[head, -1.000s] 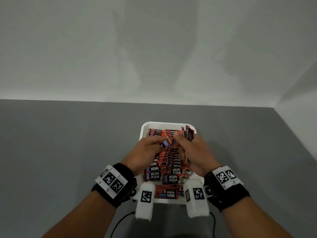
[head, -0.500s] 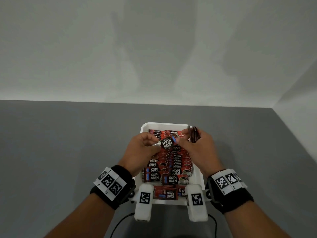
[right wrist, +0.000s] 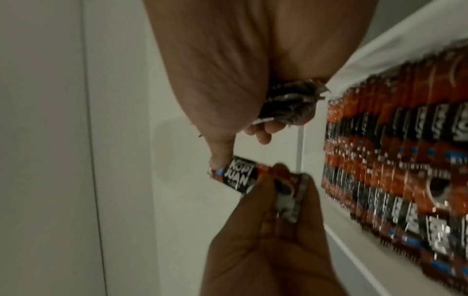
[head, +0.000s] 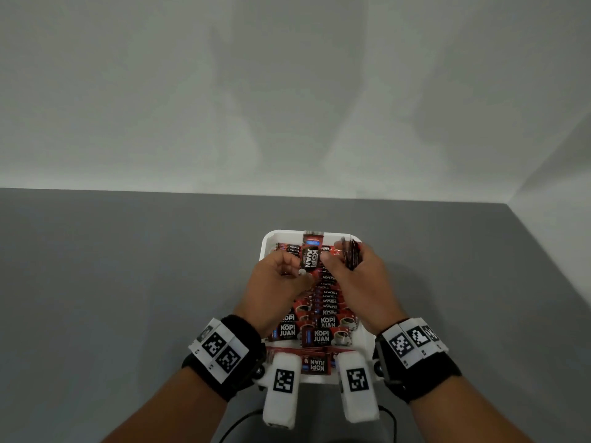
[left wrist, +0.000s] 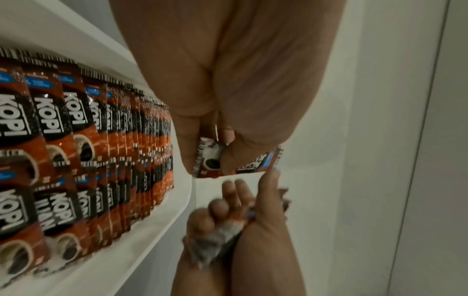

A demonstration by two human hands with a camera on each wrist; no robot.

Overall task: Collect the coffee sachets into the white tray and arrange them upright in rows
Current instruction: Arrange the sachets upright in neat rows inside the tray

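Note:
The white tray (head: 266,247) stands on the grey table, with two rows of red-and-black coffee sachets (head: 324,310) upright in it. Over the tray's far end my left hand (head: 299,266) pinches a single sachet (head: 310,255), its long side pointing away from me. My right hand (head: 339,260) grips a bundle of sachets (head: 350,255) in its curled fingers and touches the single sachet's edge with its thumb. In the left wrist view the pinched sachet (left wrist: 238,162) is above the bundle (left wrist: 217,242). The right wrist view shows the sachet (right wrist: 238,176) and the bundle (right wrist: 291,104).
One sachet (head: 315,366) lies flat across the tray's near end. A white wall rises behind the grey table (head: 128,282) and along its right side. A black cable (head: 243,423) runs under my forearms near the front edge.
The single sachet has left the bundle in my right hand. It is now in my left fingers, turned lengthwise and lifted over the tray's far end. Both hands drew slightly apart.

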